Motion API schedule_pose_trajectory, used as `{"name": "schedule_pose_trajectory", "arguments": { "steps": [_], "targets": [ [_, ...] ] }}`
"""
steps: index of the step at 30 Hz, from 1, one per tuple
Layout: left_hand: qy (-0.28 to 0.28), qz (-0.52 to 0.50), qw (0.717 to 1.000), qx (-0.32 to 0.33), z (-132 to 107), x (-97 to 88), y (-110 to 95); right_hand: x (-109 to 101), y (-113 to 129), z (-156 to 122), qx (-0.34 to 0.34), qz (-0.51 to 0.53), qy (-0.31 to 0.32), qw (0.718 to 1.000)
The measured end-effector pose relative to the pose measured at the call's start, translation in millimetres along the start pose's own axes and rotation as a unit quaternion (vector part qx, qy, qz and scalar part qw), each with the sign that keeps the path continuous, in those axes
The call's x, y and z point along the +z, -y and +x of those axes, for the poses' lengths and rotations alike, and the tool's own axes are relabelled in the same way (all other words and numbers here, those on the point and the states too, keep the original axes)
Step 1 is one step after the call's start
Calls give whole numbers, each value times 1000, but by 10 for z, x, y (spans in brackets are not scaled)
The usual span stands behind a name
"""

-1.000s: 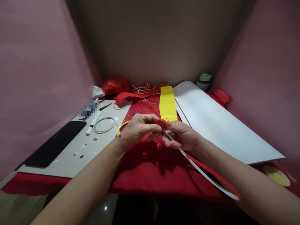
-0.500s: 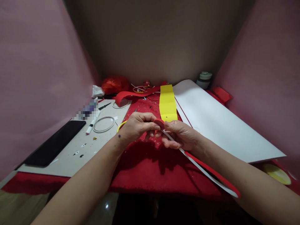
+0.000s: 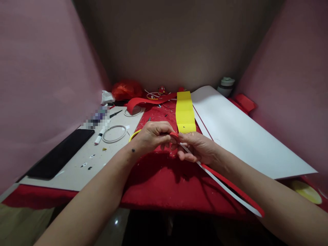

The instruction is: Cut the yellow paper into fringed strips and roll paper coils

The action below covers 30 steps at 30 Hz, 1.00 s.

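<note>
My left hand (image 3: 155, 135) pinches a small red coil (image 3: 174, 135) of ridged paper between thumb and fingers, above the red cloth (image 3: 153, 188). My right hand (image 3: 201, 147) is closed on the paper strip (image 3: 230, 191) right beside the coil. The strip is red on one side and white on the other; it passes under my right palm and loops out towards the right forearm. Part of the coil is hidden by my fingertips. Just beyond my hands lies a yellow corrugated paper band (image 3: 185, 111).
On the left, a grey board (image 3: 77, 171) carries a black phone-like slab (image 3: 61, 153), a white marker (image 3: 99, 135), a wire ring (image 3: 114, 134) and paper scraps. A yellow loop (image 3: 133, 134) pokes out behind my left wrist. A large white sheet (image 3: 238, 130) covers the right; a jar (image 3: 226, 86) stands behind.
The red coil has turned slightly between my fingers and shows less of its flat face. Both hands keep their grip in nearly the same place. The whole view has shifted a little.
</note>
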<state>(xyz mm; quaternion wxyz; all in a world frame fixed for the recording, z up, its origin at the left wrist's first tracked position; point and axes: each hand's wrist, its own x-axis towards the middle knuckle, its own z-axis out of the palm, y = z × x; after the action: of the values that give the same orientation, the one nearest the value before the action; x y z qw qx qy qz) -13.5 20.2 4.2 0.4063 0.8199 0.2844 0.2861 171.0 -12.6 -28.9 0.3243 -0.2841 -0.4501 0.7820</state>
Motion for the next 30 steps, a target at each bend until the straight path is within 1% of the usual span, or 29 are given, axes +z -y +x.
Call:
{"name": "schedule_pose_trajectory", "arguments": {
  "steps": [3, 5, 8, 11, 17, 23, 26, 30],
  "targets": [
    [-1, -92, 994, -54, 8, 35, -29, 2, 0, 0, -18, -3, 13, 1000],
    [-1, -173, 981, -86, 12, 81, -44, 15, 12, -12, -37, -4, 24, 999],
    [-22, -276, 955, -103, 15, 164, -36, 33, 25, -27, -69, -13, 25, 997],
    [-44, -328, 938, -104, 16, 223, -9, 36, 21, -32, -90, -28, 18, 995],
    [-49, -330, 940, -78, 7, 219, 8, 23, -2, -34, -94, -28, 18, 995],
    [-58, -327, 941, -61, -6, 216, -35, 7, -2, -32, -103, -54, 10, 993],
    [-63, -299, 950, -62, -11, 209, -49, 5, 10, -38, -91, -60, 14, 994],
    [-49, -263, 961, -66, -17, 174, -31, 8, 26, -47, -67, -63, 20, 996]
  ]
}}
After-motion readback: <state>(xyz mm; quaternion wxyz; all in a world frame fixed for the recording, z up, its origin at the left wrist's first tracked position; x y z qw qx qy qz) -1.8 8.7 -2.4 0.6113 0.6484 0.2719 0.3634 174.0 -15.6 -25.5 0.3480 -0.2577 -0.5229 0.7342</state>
